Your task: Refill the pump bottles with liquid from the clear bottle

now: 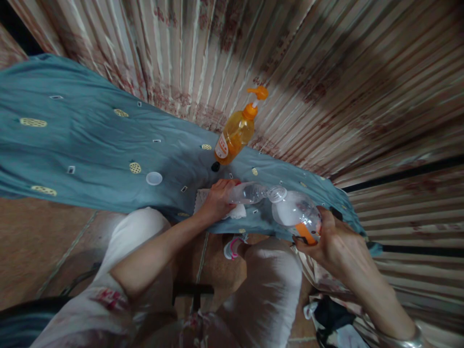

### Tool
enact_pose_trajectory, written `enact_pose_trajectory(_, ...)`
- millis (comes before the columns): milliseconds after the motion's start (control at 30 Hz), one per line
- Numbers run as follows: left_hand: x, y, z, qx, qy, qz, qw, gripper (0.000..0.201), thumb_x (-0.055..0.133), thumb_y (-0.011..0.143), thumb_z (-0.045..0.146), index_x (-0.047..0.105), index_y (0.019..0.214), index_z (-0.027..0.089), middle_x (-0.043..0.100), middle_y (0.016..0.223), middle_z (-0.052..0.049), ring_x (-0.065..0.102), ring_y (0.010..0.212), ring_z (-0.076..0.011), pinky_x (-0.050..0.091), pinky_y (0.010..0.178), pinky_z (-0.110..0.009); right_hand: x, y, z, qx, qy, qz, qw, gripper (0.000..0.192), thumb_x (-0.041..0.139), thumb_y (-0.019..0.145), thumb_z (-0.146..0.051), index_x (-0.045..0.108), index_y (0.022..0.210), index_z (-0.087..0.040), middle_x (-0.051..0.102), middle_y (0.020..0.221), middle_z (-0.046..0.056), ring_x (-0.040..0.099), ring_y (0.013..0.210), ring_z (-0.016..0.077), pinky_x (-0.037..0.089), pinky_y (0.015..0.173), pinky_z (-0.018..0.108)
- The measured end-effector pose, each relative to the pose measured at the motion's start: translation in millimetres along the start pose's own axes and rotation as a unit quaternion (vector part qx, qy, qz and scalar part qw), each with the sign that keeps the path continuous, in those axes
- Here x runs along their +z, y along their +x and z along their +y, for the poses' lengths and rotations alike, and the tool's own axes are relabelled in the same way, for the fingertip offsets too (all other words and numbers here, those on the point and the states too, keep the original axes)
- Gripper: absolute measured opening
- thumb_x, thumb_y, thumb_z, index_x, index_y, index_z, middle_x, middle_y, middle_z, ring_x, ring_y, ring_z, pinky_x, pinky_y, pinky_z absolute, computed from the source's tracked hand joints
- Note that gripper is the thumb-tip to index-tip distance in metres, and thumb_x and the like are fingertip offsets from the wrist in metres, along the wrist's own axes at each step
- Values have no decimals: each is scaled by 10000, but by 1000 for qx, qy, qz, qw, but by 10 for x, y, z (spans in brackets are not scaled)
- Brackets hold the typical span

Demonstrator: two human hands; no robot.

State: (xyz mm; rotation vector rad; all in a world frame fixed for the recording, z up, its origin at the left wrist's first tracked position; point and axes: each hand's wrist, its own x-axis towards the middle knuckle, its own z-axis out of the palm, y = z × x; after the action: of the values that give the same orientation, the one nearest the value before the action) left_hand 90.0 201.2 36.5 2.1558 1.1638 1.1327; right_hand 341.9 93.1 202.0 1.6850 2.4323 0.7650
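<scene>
You wore pale, off-white trousers [270, 285] and a top with a red floral print [108, 299]. Your forearms were bare. A silver bangle [406, 340] circled your right wrist.

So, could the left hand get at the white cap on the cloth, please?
Probably yes, once freed. The left hand grips a small clear bottle; the white cap lies on the blue cloth to its left, with nothing between them.

We see a dim, warm-tinted view: a broad shadow darkens the curtain [326, 63] at top, edges bend strongly, and everything looks slightly soft.
</scene>
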Motion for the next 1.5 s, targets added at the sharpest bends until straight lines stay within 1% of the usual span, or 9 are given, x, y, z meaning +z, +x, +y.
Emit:
enact_pose_trajectory(167, -26, 1, 21, -8, -2, -9, 1000, 589, 713, 691, 74, 504, 1229, 191, 653, 1214, -109, 618, 1158, -295, 513, 997, -478, -4, 4, 1, 3, -8, -7, 1000, 489, 574, 802, -443, 517, 1151, -106, 664, 707, 84, 659, 615, 252, 484, 539, 320)
enact_pose_trajectory(400, -44, 6, 38, -11, -15, -18, 1000, 577, 698, 697, 76, 510, 1233, 179, 652, 1232, -128, 609, 1171, -322, 511, 1001, -494, 14, -10, 6, 5, 5, -3, 1000, 518, 564, 807, -452, 517, 1169, -84, 660, 721, 96, 657, 630, 254, 486, 553, 323)
enact_pose_trajectory(533, -41, 5, 37, -8, -11, -12, 1000, 575, 690, 695, 60, 517, 1233, 165, 655, 1226, -130, 613, 1164, -320, 514, 1001, -486, 12, -5, -5, 13, 3, -3, 1000, 511, 560, 799, -431, 514, 1174, -88, 661, 719, 98, 652, 627, 258, 482, 552, 326)
enact_pose_trajectory(733, -22, 2, 16, -5, -5, -3, 1000, 588, 722, 681, 79, 522, 1228, 161, 653, 1217, -125, 620, 1161, -309, 518, 995, -478, 9, 2, 0, -4, 6, 13, 1000, 500, 551, 805, -415, 513, 1174, -80, 656, 706, 93, 650, 614, 256, 490, 560, 331)
enact_pose_trajectory(867, -18, -1, 10, 0, 0, -8, 1000, 593, 725, 687, 84, 514, 1233, 174, 654, 1219, -106, 620, 1150, -294, 520, 988, -479, 2, -1, 8, 2, 18, 1, 1000, 495, 557, 805, -432, 514, 1166, -95, 655, 711, 94, 649, 625, 261, 489, 564, 337)
enact_pose_trajectory(1000, -19, -4, 10, 3, 2, -2, 1000, 599, 740, 677, 77, 524, 1230, 157, 653, 1209, -118, 620, 1147, -303, 524, 982, -473, 0, -6, 6, 14, 16, -13, 1000, 483, 554, 807, -445, 509, 1160, -118, 661, 721, 90, 652, 635, 258, 483, 560, 331)
enact_pose_trajectory(1267, -11, 0, 11, -4, -8, -4, 1000, 597, 701, 682, 58, 510, 1233, 181, 648, 1224, -109, 617, 1150, -304, 515, 989, -487, -10, 3, -3, 3, 13, -3, 1000, 458, 557, 812, -423, 520, 1138, -104, 646, 693, 78, 643, 602, 244, 461, 529, 316)
enact_pose_trajectory(1367, -11, 0, 12, -5, -9, -8, 1000, 602, 696, 682, 53, 508, 1241, 174, 649, 1229, -127, 609, 1152, -315, 512, 993, -490, -19, 9, -5, -2, 21, -1, 1000, 453, 556, 814, -421, 516, 1141, -110, 648, 702, 80, 646, 611, 248, 475, 541, 324)
enact_pose_trajectory(1500, -12, 0, 12, -8, -10, -11, 1000, 593, 696, 688, 70, 511, 1239, 186, 649, 1232, -125, 603, 1156, -317, 510, 997, -485, -21, 9, -8, -11, 7, 9, 1000, 471, 567, 810, -419, 513, 1151, -98, 653, 695, 85, 651, 606, 256, 494, 552, 334)
